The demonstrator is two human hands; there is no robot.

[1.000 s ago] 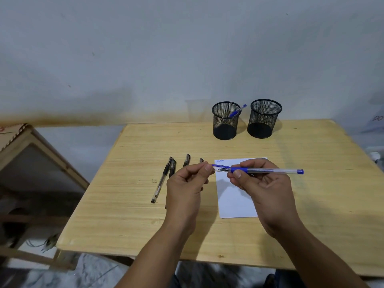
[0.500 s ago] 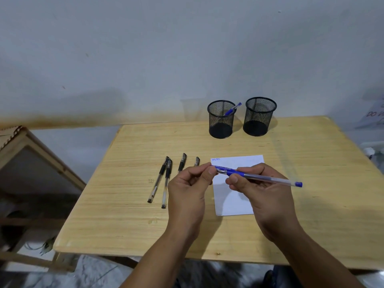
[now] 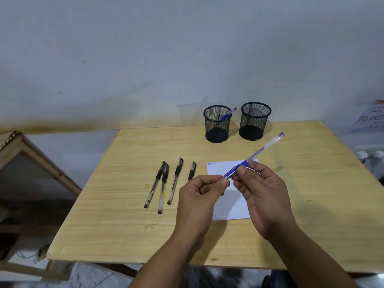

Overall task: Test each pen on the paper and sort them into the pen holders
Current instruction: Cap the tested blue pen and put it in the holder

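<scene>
My right hand grips a clear blue pen above the white paper. The pen's back end tilts up and to the right, towards the holders. With thumb and finger my left hand pinches the blue cap at the pen's near end. Several black pens lie side by side left of the paper. At the back of the table stand two black mesh pen holders. The left holder has one blue pen in it. The right holder looks empty. Small blue scribbles mark the paper's top left corner.
The wooden table stands against a pale wall. A wooden frame leans at the left, below table height. A printed paper sign and some white objects sit past the table's right edge.
The blue pen's back end has swung up from level to pointing up and right. Both hands stay together over the paper, my left fingers still at the cap end.
</scene>
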